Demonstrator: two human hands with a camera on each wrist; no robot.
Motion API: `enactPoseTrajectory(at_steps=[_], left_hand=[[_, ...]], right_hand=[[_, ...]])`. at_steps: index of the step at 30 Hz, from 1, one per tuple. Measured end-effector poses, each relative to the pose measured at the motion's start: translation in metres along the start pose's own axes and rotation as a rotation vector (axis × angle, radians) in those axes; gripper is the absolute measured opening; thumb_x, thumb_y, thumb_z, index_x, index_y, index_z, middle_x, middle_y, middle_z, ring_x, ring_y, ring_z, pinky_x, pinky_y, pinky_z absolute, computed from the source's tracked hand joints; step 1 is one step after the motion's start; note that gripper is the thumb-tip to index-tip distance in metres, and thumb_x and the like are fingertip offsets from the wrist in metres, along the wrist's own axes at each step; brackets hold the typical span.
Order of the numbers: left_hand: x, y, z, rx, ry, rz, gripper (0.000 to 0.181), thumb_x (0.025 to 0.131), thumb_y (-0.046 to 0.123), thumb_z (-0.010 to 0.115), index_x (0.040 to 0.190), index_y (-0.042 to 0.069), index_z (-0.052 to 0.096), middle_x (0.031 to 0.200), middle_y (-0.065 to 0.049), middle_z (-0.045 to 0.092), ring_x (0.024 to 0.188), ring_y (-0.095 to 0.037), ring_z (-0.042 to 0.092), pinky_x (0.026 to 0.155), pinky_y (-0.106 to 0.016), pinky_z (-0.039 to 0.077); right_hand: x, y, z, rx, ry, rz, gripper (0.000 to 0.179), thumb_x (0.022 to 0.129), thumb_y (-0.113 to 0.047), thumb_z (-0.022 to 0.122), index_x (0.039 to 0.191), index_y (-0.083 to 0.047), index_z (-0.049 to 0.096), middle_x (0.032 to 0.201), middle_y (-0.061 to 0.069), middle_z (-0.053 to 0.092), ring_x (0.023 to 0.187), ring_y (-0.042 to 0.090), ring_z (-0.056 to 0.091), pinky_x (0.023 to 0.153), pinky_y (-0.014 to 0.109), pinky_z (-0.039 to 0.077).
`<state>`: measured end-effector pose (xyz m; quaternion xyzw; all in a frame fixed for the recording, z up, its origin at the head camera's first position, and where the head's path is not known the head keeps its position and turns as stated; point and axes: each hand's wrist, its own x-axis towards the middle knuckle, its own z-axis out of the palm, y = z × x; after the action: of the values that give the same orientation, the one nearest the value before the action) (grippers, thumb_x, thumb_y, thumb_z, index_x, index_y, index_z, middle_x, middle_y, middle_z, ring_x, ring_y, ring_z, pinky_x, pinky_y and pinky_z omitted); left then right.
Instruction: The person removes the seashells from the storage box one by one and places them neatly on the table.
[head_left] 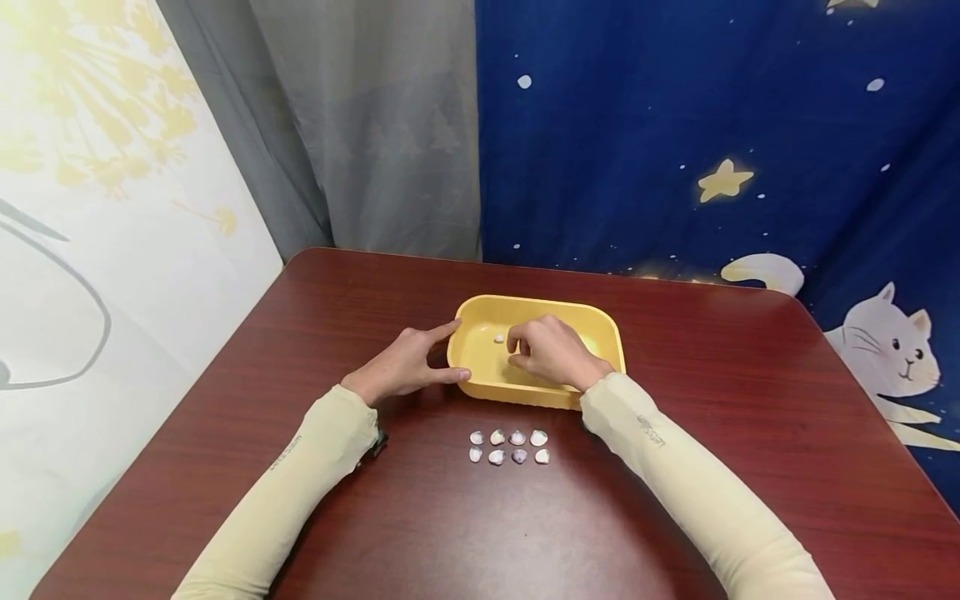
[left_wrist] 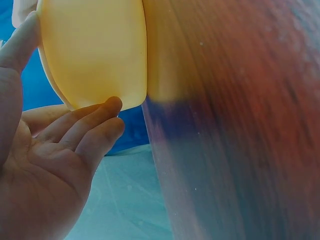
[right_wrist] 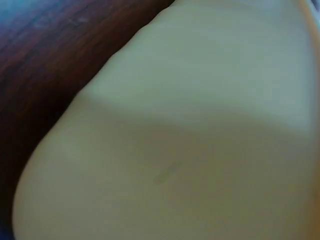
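A yellow plastic tub (head_left: 487, 392) stands on the table, with one small pale shell (head_left: 498, 339) on its floor. My left hand (head_left: 405, 364) touches the tub's left end, thumb and fingers spread along the rim. In the left wrist view, the left hand's fingers (left_wrist: 100, 125) lie nearly straight against the tub wall (left_wrist: 100, 50). Inside the tub, my right hand (head_left: 553, 348) bends its fingers down just right of the shell. A gap shows between its thumb and forefinger, with nothing visible in it. Nearer me, several small shells (head_left: 517, 437) lie in two rows.
The dark red wooden table (head_left: 360, 300) extends to both sides. A grey curtain (head_left: 397, 150) and a blue starry curtain (head_left: 600, 167) hang behind it, with a white patterned cloth (head_left: 112, 250) at left. A blurred pale surface (right_wrist: 190, 125) nearly fills the right wrist view.
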<state>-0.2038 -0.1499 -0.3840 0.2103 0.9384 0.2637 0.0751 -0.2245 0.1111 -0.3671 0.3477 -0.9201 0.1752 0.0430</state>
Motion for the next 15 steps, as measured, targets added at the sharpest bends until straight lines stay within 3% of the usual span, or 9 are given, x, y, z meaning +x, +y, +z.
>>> enactPoseTrajectory(at_steps=[11, 15], left_hand=[[0.002, -0.003, -0.002, -0.006, 0.000, -0.003, 0.095, 0.083, 0.062, 0.073, 0.158, 0.017, 0.034, 0.152, -0.014, 0.052, 0.124, -0.022, 0.058, 0.110, -0.044, 0.049], [0.002, -0.003, -0.001, -0.011, 0.004, 0.005, 0.095, 0.083, 0.061, 0.073, 0.158, 0.018, 0.034, 0.152, -0.014, 0.052, 0.125, -0.021, 0.058, 0.110, -0.044, 0.049]], right_hand=[[0.025, 0.005, 0.010, -0.050, -0.071, 0.156, 0.016, 0.084, -0.010, 0.075, 0.100, -0.011, 0.076, 0.072, 0.000, 0.067, 0.069, 0.016, 0.058, 0.063, 0.030, 0.049], [0.029, 0.008, 0.015, -0.061, -0.120, 0.204, 0.025, 0.084, -0.007, 0.071, 0.108, -0.011, 0.075, 0.084, 0.004, 0.071, 0.074, 0.019, 0.058, 0.067, 0.032, 0.051]])
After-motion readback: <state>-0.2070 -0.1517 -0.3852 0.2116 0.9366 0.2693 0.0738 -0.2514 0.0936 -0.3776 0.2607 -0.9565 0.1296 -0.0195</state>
